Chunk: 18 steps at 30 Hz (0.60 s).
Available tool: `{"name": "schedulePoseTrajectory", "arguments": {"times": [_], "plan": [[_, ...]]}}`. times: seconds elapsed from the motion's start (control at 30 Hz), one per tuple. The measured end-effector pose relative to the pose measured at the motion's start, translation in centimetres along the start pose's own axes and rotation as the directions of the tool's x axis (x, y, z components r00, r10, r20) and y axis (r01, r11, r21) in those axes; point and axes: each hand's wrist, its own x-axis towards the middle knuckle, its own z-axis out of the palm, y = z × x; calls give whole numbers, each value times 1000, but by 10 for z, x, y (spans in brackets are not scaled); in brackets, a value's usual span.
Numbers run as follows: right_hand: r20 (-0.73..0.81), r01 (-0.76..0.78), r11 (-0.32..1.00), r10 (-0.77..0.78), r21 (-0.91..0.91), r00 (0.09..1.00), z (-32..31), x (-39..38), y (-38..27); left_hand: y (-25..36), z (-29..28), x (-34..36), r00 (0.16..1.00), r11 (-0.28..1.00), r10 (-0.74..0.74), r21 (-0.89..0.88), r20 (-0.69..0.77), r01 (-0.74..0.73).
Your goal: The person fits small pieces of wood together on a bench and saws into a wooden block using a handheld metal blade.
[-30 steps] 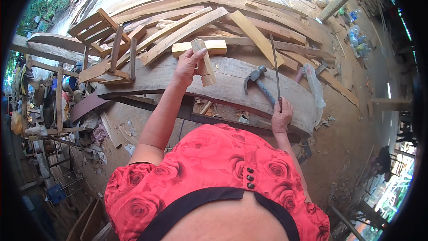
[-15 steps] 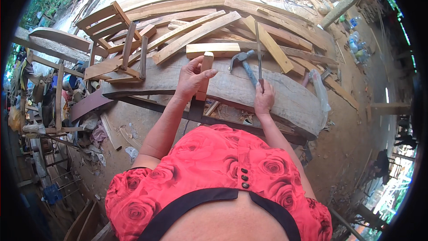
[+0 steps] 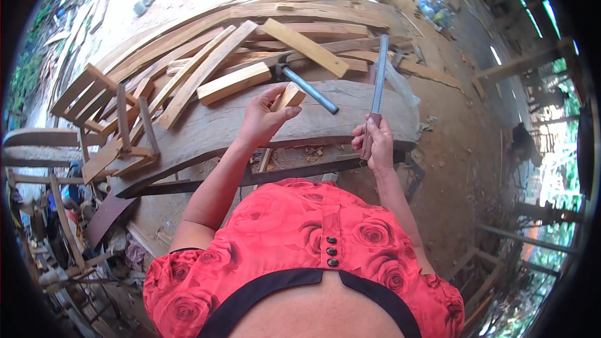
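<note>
My left hand [image 3: 264,117] is closed around a short wooden block [image 3: 291,95], whose pale end shows above the thumb. My fingers and palm hide most of its length. In my right hand [image 3: 377,143] is a narrow handsaw [image 3: 379,78], gripped by its flat brown handle with the blade pointing up and away from me. Between the hands, a claw hammer [image 3: 313,91] with a blue-grey handle lies on the thick wooden slab [image 3: 206,126]. Its head rests beside a squared timber piece [image 3: 235,81].
Several long boards [image 3: 206,75] are piled behind the slab. A slatted wooden frame [image 3: 103,103] stands at its left end. A clear plastic bag [image 3: 400,84] lies by the right end, and plastic bottles [image 3: 435,9] are heaped on the ground at far right.
The view has turned to the right. The saw has rotated from edge-on to showing its blade's side, and is now farther from the hammer. The block in my left hand has tilted.
</note>
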Motion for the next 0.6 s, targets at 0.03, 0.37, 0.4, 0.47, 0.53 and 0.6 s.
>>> {"name": "schedulePoseTrajectory", "arguments": {"times": [0.03,0.37,0.4,0.47,0.53,0.6], "plan": [[22,-4,1000,5,-5,1000,-12,-6,-7,7,9,5,1000,1000,5,-4,27,-4],[-120,123,991,-128,-47,985,-153,-27,-55,18,134,49,942,908,-245,-285,229,306],[-142,118,992,-125,-54,982,-168,-27,-58,12,153,53,944,906,-264,-283,201,313],[-178,111,993,-117,-46,977,-195,-30,-60,8,188,57,924,887,-340,-267,178,378],[-223,83,996,-86,-22,971,-219,-33,-62,-1,223,63,888,819,-440,-345,133,458],[-246,53,998,-55,-15,968,-248,-31,-57,-13,259,69,877,797,-476,-391,63,461]]}}
